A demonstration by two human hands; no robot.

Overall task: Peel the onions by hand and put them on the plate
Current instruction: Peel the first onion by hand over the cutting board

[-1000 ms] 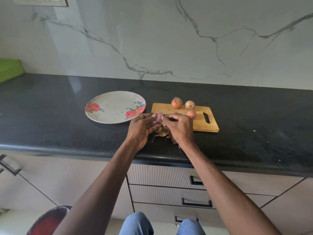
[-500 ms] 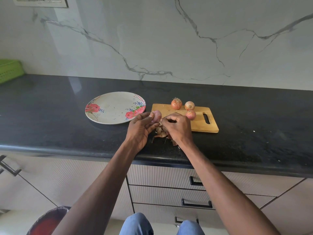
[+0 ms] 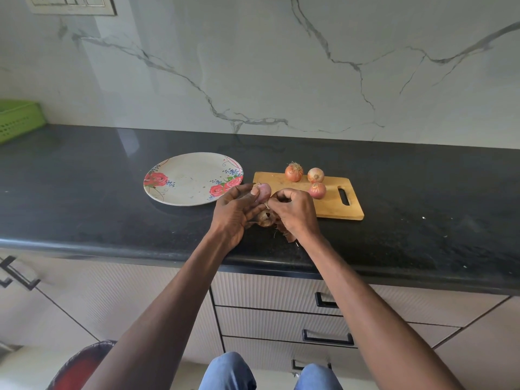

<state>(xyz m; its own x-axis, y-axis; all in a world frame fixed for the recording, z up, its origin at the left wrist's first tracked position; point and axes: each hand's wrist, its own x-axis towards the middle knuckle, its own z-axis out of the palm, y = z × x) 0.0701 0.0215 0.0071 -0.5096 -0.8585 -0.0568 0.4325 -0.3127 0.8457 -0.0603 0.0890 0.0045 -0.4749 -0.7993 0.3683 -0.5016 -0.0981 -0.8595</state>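
My left hand (image 3: 235, 212) grips a small pink onion (image 3: 264, 190) above the black counter, between the plate and the board. My right hand (image 3: 295, 211) is curled beside it and pinches a thin strip of onion skin (image 3: 266, 204) at the onion's lower side. A heap of brown peels (image 3: 266, 218) lies on the counter under both hands. The flowered plate (image 3: 180, 178) lies to the left with nothing on it. Three unpeeled onions (image 3: 294, 172) (image 3: 315, 175) (image 3: 317, 190) sit on the wooden cutting board (image 3: 332, 204) to the right.
A green basket (image 3: 17, 119) stands at the far left of the black counter (image 3: 84, 192). Drawers with black handles (image 3: 327, 337) are below the counter edge. A red and dark bin (image 3: 81, 367) stands on the floor at lower left. My knees (image 3: 230, 372) show at the bottom.
The onion has risen a little in my left hand and shows more bare pink surface. My right hand has drawn down and away from it, pulling a strip of skin.
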